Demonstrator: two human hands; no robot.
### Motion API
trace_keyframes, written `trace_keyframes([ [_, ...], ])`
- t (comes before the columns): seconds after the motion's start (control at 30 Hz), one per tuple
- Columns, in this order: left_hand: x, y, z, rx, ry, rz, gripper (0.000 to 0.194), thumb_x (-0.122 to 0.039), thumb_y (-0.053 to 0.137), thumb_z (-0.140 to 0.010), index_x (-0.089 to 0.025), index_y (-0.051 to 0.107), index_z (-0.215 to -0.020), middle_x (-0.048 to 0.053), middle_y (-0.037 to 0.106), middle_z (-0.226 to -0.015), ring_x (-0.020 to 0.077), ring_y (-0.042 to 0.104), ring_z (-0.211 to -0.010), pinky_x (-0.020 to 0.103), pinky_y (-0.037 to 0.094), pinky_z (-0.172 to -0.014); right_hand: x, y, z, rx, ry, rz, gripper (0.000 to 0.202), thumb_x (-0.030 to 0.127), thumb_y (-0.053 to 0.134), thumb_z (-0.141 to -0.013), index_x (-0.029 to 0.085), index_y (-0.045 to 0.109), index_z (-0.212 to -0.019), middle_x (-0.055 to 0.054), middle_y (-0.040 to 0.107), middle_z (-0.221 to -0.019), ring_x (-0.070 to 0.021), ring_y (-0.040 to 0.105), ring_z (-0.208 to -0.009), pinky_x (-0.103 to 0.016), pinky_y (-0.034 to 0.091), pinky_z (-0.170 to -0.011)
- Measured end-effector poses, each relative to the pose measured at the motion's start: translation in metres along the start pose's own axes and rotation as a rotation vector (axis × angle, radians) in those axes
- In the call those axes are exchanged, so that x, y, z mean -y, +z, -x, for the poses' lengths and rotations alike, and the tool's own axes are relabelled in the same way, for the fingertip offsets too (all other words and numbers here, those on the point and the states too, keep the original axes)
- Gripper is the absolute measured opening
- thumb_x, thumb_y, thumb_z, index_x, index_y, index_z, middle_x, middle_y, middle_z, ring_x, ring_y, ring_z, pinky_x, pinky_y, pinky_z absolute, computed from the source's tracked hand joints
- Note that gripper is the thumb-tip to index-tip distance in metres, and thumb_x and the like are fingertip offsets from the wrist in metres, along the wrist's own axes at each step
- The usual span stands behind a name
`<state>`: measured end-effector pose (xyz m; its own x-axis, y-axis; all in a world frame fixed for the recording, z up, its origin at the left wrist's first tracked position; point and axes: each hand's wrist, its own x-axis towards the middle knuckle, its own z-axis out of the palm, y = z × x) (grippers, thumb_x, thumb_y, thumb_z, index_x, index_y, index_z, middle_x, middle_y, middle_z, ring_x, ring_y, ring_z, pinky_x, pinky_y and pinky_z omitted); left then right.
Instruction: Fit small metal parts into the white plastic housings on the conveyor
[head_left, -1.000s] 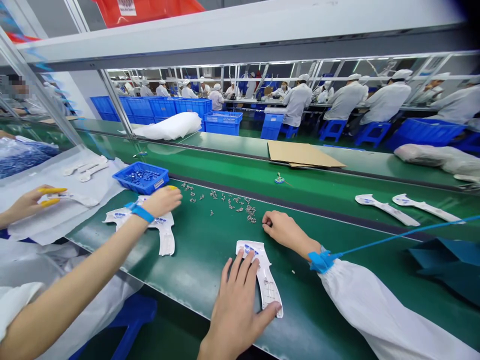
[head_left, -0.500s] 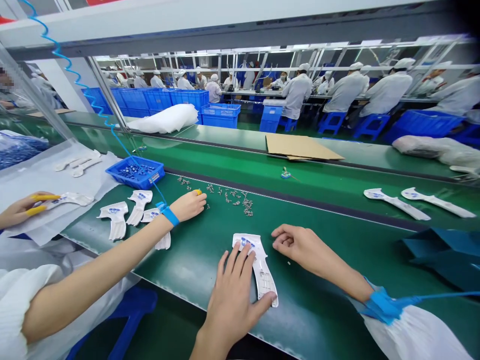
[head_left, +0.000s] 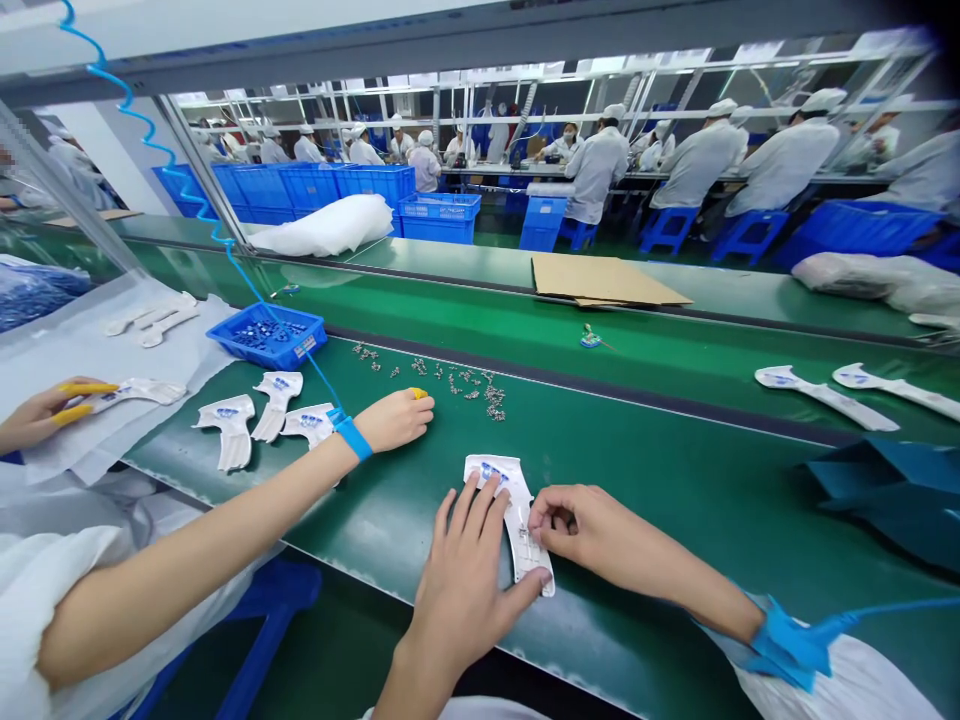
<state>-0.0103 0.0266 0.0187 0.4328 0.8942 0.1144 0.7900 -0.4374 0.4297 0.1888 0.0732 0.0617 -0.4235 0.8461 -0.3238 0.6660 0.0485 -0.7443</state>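
Note:
A white pistol-shaped plastic shell half [head_left: 517, 515] with blue pieces at its wide end lies on the green bench, hollow side up. My left hand [head_left: 469, 575] holds it down, fingers over the upper part and thumb at the handle's lower end. Over the handle's right edge, my right hand [head_left: 574, 522] is closed in a pinch; whatever its fingertips hold is too small to make out. Small metal parts [head_left: 491, 395] lie scattered farther back on the bench.
At left, a co-worker's arm [head_left: 277, 500] reaches across similar shells [head_left: 229, 430] beside a blue tray [head_left: 274, 350]. A co-worker's yellow-tipped hand [head_left: 52, 410] holds another shell. White shells [head_left: 825, 395] ride the green belt [head_left: 450, 310] at right. Cardboard [head_left: 607, 280] lies beyond.
My right hand has moved left and down onto the shell's handle. My left hand stays on the shell. The co-worker's reaching hand has shifted slightly right; the belt's shells have moved right.

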Motion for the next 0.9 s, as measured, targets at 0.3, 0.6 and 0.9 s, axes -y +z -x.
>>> trace_keyframes([
  [0.3, -0.0005, -0.0014, -0.0009, 0.021, -0.001, -0.007, 0.073, -0.061, 0.05, -0.094, -0.016, 0.034, -0.149, 0.01, 0.026, -0.162, 0.0315, 0.019, -0.15, 0.056, 0.025, -0.12, 0.0042, -0.0078, -0.0003, 0.035, -0.017, 0.029, 0.016, 0.03, 0.054, -0.088, 0.021, 0.068, -0.086, -0.002, 0.069, -0.078, -0.0151, 0.059, -0.068, -0.024, 0.039, -0.059],
  [0.6, -0.002, -0.0019, -0.0005, 0.029, -0.007, -0.016, 0.074, -0.06, 0.052, -0.093, -0.016, 0.034, -0.149, 0.009, 0.026, -0.162, 0.0309, 0.019, -0.15, 0.055, 0.025, -0.12, 0.0028, -0.0051, -0.0014, 0.072, 0.015, 0.044, 0.013, 0.027, 0.056, -0.086, 0.021, 0.067, -0.084, 0.0, 0.069, -0.077, -0.0146, 0.058, -0.068, -0.023, 0.039, -0.058],
  [0.9, -0.0014, -0.0009, -0.0001, 0.016, -0.005, -0.006, 0.074, -0.059, 0.054, -0.092, -0.018, 0.033, -0.15, 0.009, 0.027, -0.161, 0.0318, 0.021, -0.15, 0.055, 0.024, -0.12, 0.0055, -0.0052, -0.0028, 0.055, 0.047, 0.081, 0.007, 0.024, 0.056, -0.086, 0.022, 0.063, -0.087, 0.0, 0.068, -0.079, -0.0145, 0.06, -0.071, -0.024, 0.041, -0.062],
])
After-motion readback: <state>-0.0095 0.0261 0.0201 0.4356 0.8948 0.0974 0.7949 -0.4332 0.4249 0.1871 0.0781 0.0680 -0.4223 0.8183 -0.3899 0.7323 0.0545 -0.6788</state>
